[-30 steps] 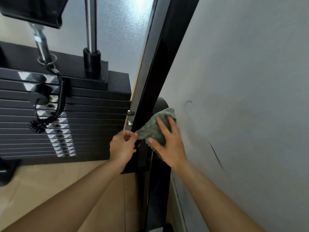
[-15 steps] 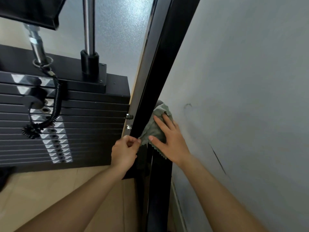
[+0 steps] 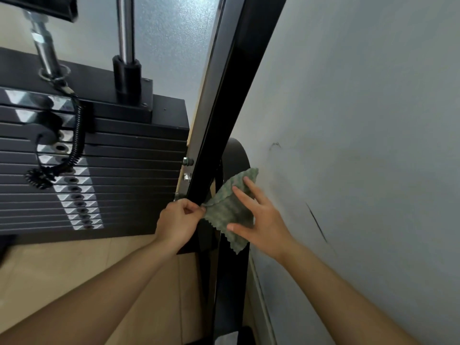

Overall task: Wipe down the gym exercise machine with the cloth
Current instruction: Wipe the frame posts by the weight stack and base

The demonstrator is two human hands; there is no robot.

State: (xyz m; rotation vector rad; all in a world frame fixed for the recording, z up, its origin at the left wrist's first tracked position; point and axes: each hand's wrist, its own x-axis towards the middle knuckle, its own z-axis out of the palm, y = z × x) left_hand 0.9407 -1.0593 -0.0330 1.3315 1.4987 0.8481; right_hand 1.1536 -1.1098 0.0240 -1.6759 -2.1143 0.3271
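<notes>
1. Head view: the left hand [image 3: 178,220] is pinching a corner of the green cloth [image 3: 227,210] beside the black machine post [image 3: 225,115].
2. The right hand [image 3: 262,221] is pressing spread fingers flat on the cloth.
3. The cloth is hiding what lies beneath.

The tan floor [image 3: 62,265] under me bears the machine's black upright post [image 3: 229,295]; the weight stack [image 3: 124,170] stands left of that post, lowest plate down at the floor; a dark piece [image 3: 5,247], cut off, lies far left of it.
</notes>
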